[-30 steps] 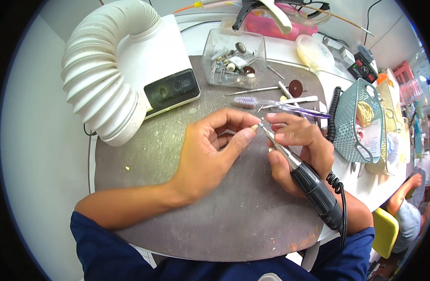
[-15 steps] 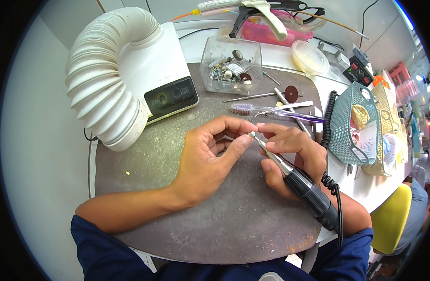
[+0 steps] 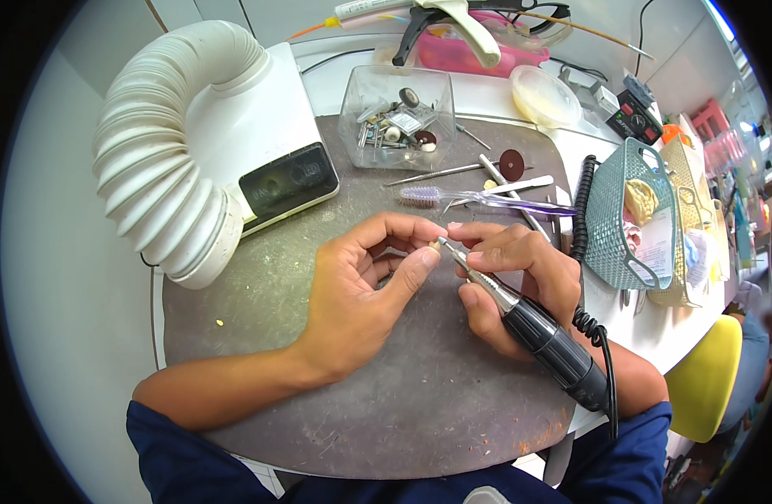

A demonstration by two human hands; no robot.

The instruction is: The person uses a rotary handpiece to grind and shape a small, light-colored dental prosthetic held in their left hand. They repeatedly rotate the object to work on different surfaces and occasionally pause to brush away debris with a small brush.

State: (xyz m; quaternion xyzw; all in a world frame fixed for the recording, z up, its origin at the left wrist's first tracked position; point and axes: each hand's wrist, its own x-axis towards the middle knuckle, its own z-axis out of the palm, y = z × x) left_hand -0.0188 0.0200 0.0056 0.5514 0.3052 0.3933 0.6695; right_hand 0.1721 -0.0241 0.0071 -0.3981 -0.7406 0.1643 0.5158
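Observation:
My left hand (image 3: 352,294) pinches a small cream-coloured piece (image 3: 436,246) between thumb and forefinger, too small to make out exactly. My right hand (image 3: 533,273) grips a rotary handpiece (image 3: 556,351) with a black body and silver nose, slanting up toward the left fingertips. Its thin tip reaches the piece or lies right beside it; whether they touch is hard to tell. The right forefinger is close to the left fingertips. A black coiled cord (image 3: 603,336) runs beside the handpiece. Both hands are above the grey work mat (image 3: 360,428).
A white ribbed hose (image 3: 142,160) curves over a white unit at left. Behind my hands are a clear box (image 3: 352,139) of burs and discs, a purple-handled toothbrush (image 3: 512,202), metal instruments and a brown disc (image 3: 511,165). A blue-green basket (image 3: 629,214) stands at right.
The whole view has shifted slightly, so most things appear further left. My hands keep nearly the same grip, and the small piece shows more of its cream side.

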